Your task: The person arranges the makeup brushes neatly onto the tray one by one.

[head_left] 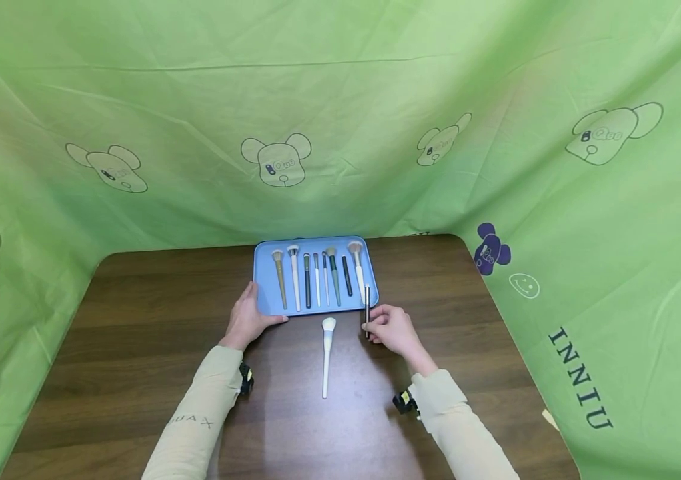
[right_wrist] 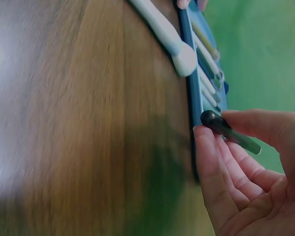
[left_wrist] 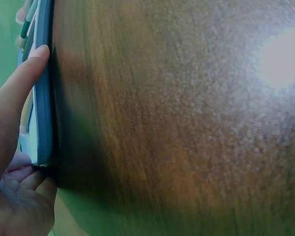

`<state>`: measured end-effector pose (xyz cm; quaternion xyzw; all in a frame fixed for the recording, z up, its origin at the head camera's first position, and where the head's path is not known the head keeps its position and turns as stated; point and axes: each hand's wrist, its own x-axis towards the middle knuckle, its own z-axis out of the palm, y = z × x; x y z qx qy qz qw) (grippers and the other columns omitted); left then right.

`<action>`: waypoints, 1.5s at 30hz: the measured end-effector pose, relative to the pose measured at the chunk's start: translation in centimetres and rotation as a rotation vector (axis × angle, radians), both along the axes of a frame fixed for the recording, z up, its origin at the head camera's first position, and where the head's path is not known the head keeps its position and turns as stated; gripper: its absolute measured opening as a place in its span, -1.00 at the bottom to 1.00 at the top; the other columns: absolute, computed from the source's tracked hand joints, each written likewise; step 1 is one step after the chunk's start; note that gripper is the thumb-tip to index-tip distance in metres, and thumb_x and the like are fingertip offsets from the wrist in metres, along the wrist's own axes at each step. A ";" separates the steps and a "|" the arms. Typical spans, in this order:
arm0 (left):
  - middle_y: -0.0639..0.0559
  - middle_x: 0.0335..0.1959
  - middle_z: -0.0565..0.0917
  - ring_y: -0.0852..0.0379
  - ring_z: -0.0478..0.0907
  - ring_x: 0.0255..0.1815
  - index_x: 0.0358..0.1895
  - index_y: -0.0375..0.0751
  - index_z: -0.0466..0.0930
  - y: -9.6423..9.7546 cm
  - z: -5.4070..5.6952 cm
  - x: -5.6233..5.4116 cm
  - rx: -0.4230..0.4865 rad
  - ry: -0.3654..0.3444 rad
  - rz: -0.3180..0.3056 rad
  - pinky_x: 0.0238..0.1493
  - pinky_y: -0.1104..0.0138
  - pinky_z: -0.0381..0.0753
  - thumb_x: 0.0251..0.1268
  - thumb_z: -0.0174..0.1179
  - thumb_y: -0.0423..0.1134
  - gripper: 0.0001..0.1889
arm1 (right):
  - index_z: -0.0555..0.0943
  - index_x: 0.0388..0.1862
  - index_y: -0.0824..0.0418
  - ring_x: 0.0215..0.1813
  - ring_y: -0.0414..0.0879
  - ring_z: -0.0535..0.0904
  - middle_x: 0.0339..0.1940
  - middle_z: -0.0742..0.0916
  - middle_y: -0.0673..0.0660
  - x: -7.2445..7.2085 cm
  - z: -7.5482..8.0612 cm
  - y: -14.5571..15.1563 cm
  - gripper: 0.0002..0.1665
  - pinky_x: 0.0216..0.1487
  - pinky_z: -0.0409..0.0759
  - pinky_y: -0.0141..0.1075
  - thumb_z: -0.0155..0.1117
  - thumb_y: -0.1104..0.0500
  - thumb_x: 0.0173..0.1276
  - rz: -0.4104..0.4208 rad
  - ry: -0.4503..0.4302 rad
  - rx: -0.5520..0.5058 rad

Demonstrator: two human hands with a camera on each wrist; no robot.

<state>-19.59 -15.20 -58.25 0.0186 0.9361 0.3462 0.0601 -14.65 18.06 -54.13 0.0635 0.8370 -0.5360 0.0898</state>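
Observation:
At the near right corner of a light blue tray (head_left: 268,293), my right hand (head_left: 393,328) pinches a slim dark makeup brush (head_left: 367,312) between thumb and fingers. Its bristles do not show. The brush stands nearly upright in the head view and overlaps the tray's corner. My left hand (head_left: 248,320) grips the tray's near left corner, the thumb (left_wrist: 30,73) lying along the front rim. Several makeup brushes lie side by side in the tray, among them a gold-handled one (head_left: 281,280) and a white-handled one (head_left: 358,270). A white makeup brush (head_left: 326,360) lies on the table between my forearms.
The dark wooden table (head_left: 154,320) has rounded far corners. A green cloth (head_left: 196,100) with bear-head prints hangs behind it and along both sides. On the table's right edge sits a small pale scrap (head_left: 550,419).

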 end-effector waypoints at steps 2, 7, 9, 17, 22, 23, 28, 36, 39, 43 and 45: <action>-0.48 0.58 -0.01 -0.37 0.04 0.55 0.57 -0.57 -0.07 0.0 0.0 0.0 0.001 -0.004 0.001 0.47 -0.05 0.18 -0.03 0.62 0.06 0.30 | 0.62 -0.20 0.43 -0.53 0.03 0.71 -0.52 0.75 0.16 -0.2 0.1 -0.6 -0.80 -0.45 0.72 -0.21 0.45 0.42 0.22 0.014 -0.001 -0.001; -0.47 0.58 -0.02 -0.36 0.03 0.55 0.57 -0.57 -0.07 0.0 0.0 0.0 -0.002 -0.008 0.001 0.48 -0.05 0.16 -0.02 0.62 0.05 0.29 | 0.62 -0.17 0.40 -0.51 0.07 0.72 -0.49 0.76 0.18 -0.9 0.3 -1.8 -0.80 -0.40 0.74 -0.11 0.45 0.39 0.26 0.057 -0.006 0.017; -0.47 0.59 -0.02 -0.36 0.02 0.56 0.57 -0.57 -0.07 -0.1 0.0 0.0 -0.003 -0.008 0.001 0.48 -0.05 0.16 -0.01 0.62 0.05 0.28 | 0.63 -0.17 0.39 -0.49 0.12 0.72 -0.49 0.77 0.18 -1.2 0.4 -2.2 -0.80 -0.38 0.74 -0.03 0.45 0.38 0.26 0.077 -0.008 0.024; -0.46 0.59 -0.02 -0.35 0.02 0.56 0.57 -0.56 -0.07 -0.1 0.0 0.0 -0.001 -0.009 -0.001 0.49 -0.04 0.15 0.00 0.61 0.05 0.28 | 0.62 -0.09 0.44 -0.50 0.04 0.72 -0.46 0.77 0.20 -2.4 0.8 -4.3 -0.72 -0.34 0.75 -0.09 0.45 0.39 0.26 0.118 -0.031 -0.030; -0.45 0.59 -0.02 -0.34 0.02 0.56 0.57 -0.55 -0.07 -0.2 -0.1 0.0 0.000 -0.008 0.003 0.49 -0.03 0.16 -0.01 0.61 0.06 0.29 | 0.61 -0.04 0.46 -0.43 0.11 0.74 -0.40 0.78 0.25 -3.2 1.2 -5.9 -0.69 -0.27 0.75 -0.02 0.46 0.39 0.27 0.153 -0.045 -0.054; -0.45 0.59 -0.02 -0.34 0.02 0.56 0.57 -0.55 -0.07 -0.2 -0.1 0.0 0.000 -0.008 0.004 0.49 -0.03 0.16 -0.02 0.61 0.06 0.29 | 0.62 -0.05 0.45 -0.42 0.12 0.75 -0.41 0.78 0.24 -3.3 1.2 -6.3 -0.69 -0.26 0.75 -0.02 0.46 0.38 0.27 0.157 -0.049 -0.059; -0.45 0.59 -0.01 -0.35 0.03 0.56 0.57 -0.55 -0.07 -0.1 -0.2 0.0 0.002 -0.004 0.004 0.48 -0.04 0.17 -0.02 0.61 0.06 0.29 | 0.62 -0.05 0.48 -0.46 0.05 0.74 -0.43 0.77 0.24 -4.0 1.3 -7.9 -0.69 -0.28 0.75 -0.07 0.46 0.37 0.28 0.175 -0.064 -0.091; -0.49 0.57 0.01 -0.37 0.07 0.54 0.56 -0.57 -0.06 -0.1 0.0 0.1 0.013 0.011 0.009 0.46 -0.05 0.20 -0.03 0.62 0.05 0.29 | 0.62 -0.06 0.45 -0.34 0.23 0.75 -0.45 0.76 0.18 -5.0 1.2 -10.3 -0.70 -0.25 0.75 -0.03 0.46 0.35 0.29 0.203 -0.083 -0.074; -0.50 0.56 0.02 -0.38 0.09 0.53 0.56 -0.58 -0.06 -0.1 0.0 0.1 0.011 0.019 0.007 0.46 -0.06 0.21 -0.04 0.63 0.05 0.29 | 0.63 -0.09 0.40 -0.30 0.24 0.75 -0.44 0.76 0.20 -5.5 1.4 -11.2 -0.74 -0.22 0.74 0.00 0.46 0.32 0.30 0.208 -0.082 -0.039; -0.50 0.56 0.04 -0.37 0.11 0.52 0.56 -0.58 -0.05 -0.1 -0.2 -0.1 0.006 0.026 0.000 0.44 -0.05 0.24 -0.04 0.62 0.07 0.29 | 0.68 -0.15 0.33 -0.43 0.05 0.72 -0.45 0.77 0.18 -6.3 1.4 -12.4 -0.77 -0.36 0.70 -0.22 0.50 0.27 0.27 0.224 -0.049 0.055; -0.51 0.56 0.05 -0.38 0.12 0.52 0.56 -0.59 -0.04 -0.2 -0.3 -0.1 0.004 0.032 -0.003 0.43 -0.06 0.26 -0.04 0.62 0.07 0.29 | 0.69 -0.17 0.32 -0.46 -0.03 0.71 -0.47 0.77 0.15 -6.6 1.4 -13.0 -0.78 -0.43 0.63 -0.32 0.51 0.25 0.26 0.229 -0.045 0.079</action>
